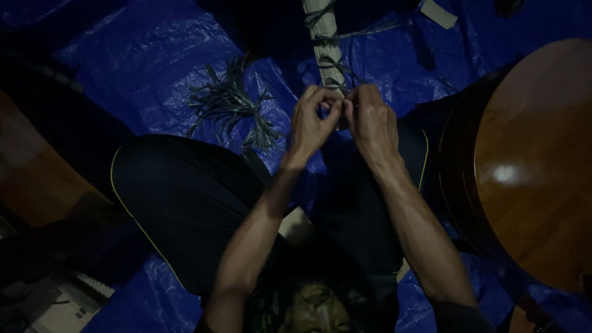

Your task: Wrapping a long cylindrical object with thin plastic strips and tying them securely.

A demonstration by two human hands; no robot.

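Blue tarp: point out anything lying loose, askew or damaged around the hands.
Nothing looks damaged. A loose bundle of grey strips lies splayed on the crinkled blue tarp, left of the left hand. Both hands, the right hand too, pinch at the tied pale bar.

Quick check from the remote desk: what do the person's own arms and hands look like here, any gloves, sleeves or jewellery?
Both arms are bare from the hands well up the forearms. The left hand and right hand wear no gloves, and no rings, watch or bands show in this dim light. A dark sleeve edge appears near the right elbow; the left arm shows no sleeve in view.
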